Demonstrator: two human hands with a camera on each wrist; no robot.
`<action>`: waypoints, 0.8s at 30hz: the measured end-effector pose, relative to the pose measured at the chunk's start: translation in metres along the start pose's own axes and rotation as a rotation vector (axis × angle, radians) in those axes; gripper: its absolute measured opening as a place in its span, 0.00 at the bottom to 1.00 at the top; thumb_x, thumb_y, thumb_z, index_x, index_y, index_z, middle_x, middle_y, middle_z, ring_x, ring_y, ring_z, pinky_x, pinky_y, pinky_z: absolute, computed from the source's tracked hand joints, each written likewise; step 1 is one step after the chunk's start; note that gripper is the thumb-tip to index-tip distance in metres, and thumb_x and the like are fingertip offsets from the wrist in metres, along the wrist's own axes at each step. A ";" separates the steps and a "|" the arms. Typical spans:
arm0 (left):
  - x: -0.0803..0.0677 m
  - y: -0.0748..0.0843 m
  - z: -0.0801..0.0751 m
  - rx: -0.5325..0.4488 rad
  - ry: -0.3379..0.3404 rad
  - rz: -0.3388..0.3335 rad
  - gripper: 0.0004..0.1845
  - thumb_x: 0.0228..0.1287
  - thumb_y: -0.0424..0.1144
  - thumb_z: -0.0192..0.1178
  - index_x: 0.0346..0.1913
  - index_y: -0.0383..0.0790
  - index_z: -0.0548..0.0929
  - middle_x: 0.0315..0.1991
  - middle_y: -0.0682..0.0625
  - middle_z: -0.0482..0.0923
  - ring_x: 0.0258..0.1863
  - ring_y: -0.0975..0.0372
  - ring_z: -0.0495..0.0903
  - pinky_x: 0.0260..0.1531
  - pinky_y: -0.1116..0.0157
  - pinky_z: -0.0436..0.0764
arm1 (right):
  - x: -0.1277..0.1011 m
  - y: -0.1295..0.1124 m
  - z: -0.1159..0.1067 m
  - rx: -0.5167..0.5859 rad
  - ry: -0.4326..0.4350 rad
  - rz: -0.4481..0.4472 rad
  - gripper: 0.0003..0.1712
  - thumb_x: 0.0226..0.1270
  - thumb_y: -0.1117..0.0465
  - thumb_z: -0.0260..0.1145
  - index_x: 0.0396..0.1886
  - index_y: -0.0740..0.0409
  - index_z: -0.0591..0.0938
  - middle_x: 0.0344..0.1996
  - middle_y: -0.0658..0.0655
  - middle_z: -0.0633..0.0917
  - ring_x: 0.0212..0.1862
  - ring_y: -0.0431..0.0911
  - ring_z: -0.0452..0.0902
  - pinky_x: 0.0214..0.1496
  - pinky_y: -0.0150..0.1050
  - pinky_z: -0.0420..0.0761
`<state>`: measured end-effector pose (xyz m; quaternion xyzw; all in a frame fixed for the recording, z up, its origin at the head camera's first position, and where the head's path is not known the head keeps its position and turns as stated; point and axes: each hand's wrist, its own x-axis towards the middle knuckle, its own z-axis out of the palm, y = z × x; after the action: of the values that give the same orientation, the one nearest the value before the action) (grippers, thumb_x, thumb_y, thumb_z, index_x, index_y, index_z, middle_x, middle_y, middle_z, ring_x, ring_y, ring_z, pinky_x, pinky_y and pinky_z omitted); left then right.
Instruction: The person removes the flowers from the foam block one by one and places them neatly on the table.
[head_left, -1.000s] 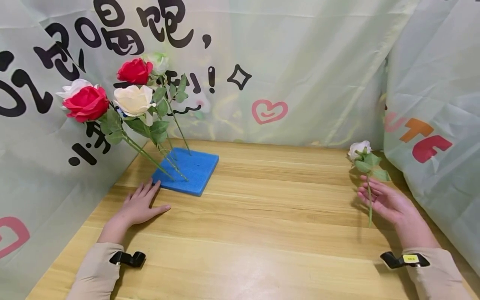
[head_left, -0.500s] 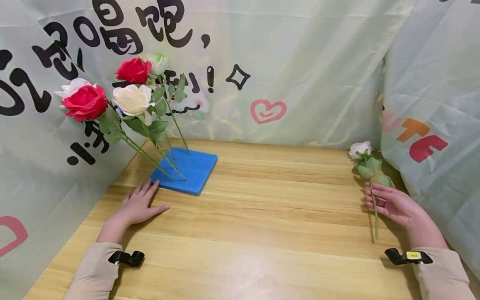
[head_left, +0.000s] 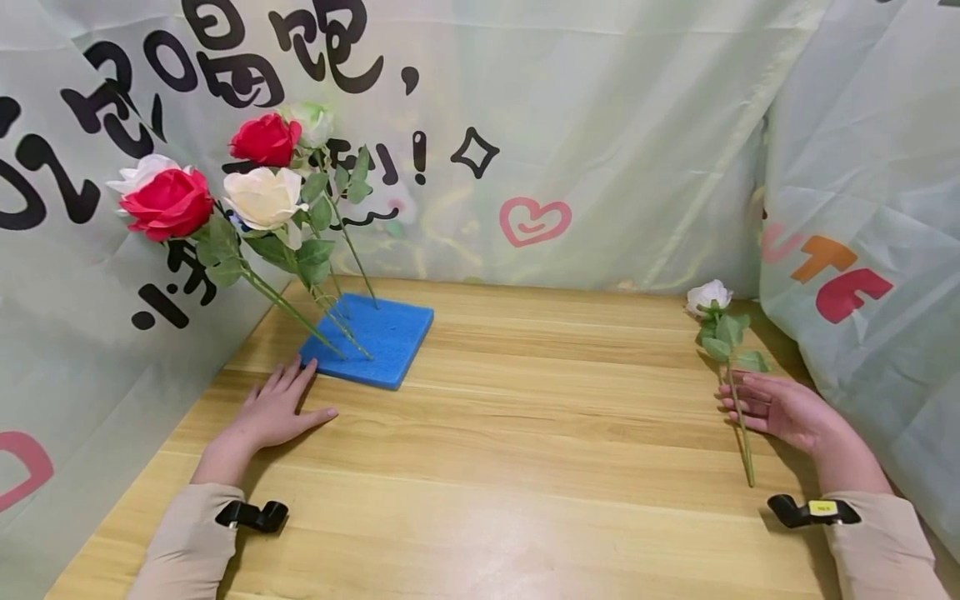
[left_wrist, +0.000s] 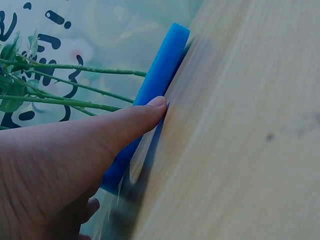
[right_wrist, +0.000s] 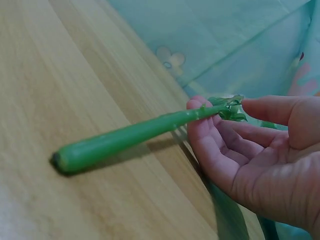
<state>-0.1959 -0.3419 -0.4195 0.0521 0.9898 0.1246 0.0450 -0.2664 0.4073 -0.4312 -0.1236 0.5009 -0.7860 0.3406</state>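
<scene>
A white rose (head_left: 708, 297) with a green stem and leaves lies at the right side of the table. My right hand (head_left: 793, 414) is beside its stem, with fingers loosely bent and the stem crossing over the fingertips. In the right wrist view, the thumb is apart from the fingertips and the thick cut end of the stem (right_wrist: 110, 145) is at the wood. My left hand (head_left: 277, 411) rests on the table, fingers spread, fingertips at the near left corner of a blue foam board (head_left: 390, 333). Several roses stand in that board, including a front red rose (head_left: 168, 204) and a cream rose (head_left: 262, 198).
The wooden table (head_left: 525, 433) fills the lower part of the head view. A printed cloth (head_left: 637, 150) hangs behind it and along both sides, and its right fold (head_left: 862, 275) comes down close to my right hand.
The white rose and my right hand have come lower and nearer to me, and the stem's shadow has closed up to it. My right fingers have loosened around the stem. My left hand stays put.
</scene>
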 end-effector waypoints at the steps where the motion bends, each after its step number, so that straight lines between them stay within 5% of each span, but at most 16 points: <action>1: 0.000 0.000 0.000 0.000 0.000 0.000 0.54 0.62 0.69 0.54 0.78 0.37 0.48 0.77 0.30 0.40 0.74 0.31 0.43 0.64 0.26 0.45 | 0.000 0.000 0.000 0.011 -0.011 0.004 0.31 0.82 0.62 0.29 0.56 0.50 0.82 0.53 0.55 0.86 0.55 0.49 0.84 0.57 0.44 0.82; 24: 0.001 0.000 0.000 0.007 -0.002 0.001 0.54 0.62 0.69 0.53 0.78 0.37 0.48 0.77 0.30 0.40 0.74 0.31 0.43 0.64 0.26 0.46 | 0.004 0.000 0.000 0.175 -0.183 0.068 0.35 0.81 0.57 0.21 0.66 0.51 0.75 0.63 0.58 0.79 0.66 0.53 0.75 0.68 0.46 0.73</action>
<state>-0.1968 -0.3420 -0.4193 0.0527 0.9902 0.1211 0.0457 -0.2692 0.4052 -0.4314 -0.1475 0.4012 -0.8003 0.4205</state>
